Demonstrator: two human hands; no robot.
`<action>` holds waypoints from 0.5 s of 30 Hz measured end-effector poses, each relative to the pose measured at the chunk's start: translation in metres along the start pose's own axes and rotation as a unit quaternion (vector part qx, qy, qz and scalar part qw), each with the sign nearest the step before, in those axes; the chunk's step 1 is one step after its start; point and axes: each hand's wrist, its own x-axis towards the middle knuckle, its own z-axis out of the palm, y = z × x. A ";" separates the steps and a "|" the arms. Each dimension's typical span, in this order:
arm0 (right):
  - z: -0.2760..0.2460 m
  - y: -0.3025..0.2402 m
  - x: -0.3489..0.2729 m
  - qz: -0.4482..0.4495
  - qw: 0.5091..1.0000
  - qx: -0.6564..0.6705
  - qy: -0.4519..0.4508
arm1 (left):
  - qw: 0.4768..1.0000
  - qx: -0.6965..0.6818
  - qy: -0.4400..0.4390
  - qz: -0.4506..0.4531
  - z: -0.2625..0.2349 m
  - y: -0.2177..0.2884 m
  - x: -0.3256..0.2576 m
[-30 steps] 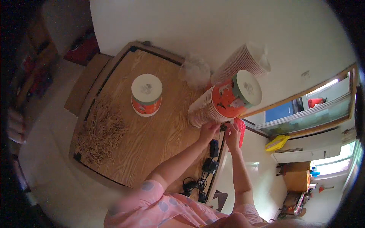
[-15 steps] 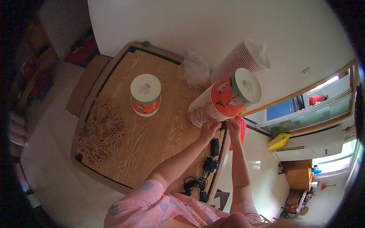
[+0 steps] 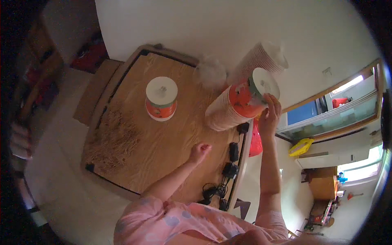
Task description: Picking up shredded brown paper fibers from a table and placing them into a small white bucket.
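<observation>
My right hand (image 3: 270, 113) is at the upper end of a tall stack of nested paper buckets (image 3: 222, 112). Its fingers bend over the rim of the end paper bucket (image 3: 244, 98), which is red with a green band and a white base. Lower down, above the wooden table (image 3: 171, 163), my left hand (image 3: 199, 153) is held apart from the stack with its fingers curled together; whether anything is between them is hidden. Another red and green paper bucket (image 3: 161, 100) stands upside down mid-table, white base up.
A heap of brown twine-like strands (image 3: 112, 143) lies at the table's left. Black power adapters (image 3: 230, 169) and coiled cables line the right edge, with a red bag (image 3: 255, 141) beyond. Behind are a crumpled clear plastic bag (image 3: 210, 72) and another wrapped stack (image 3: 261, 59).
Both hands were together beside the stack's lower side. My right hand has risen to the end bucket's rim, while my left has drawn back toward me and left.
</observation>
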 end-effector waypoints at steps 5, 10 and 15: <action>0.002 -0.003 0.003 -0.005 1.000 0.013 0.012 | 0.995 0.020 0.088 -0.030 -0.080 -0.021 -0.046; -0.001 -0.013 -0.007 0.002 0.998 -0.051 0.022 | 0.993 -0.015 0.113 -0.039 -0.127 -0.010 -0.081; 0.027 -0.070 -0.048 -0.053 0.998 0.038 -0.007 | 0.989 0.044 0.131 -0.052 -0.180 0.003 -0.118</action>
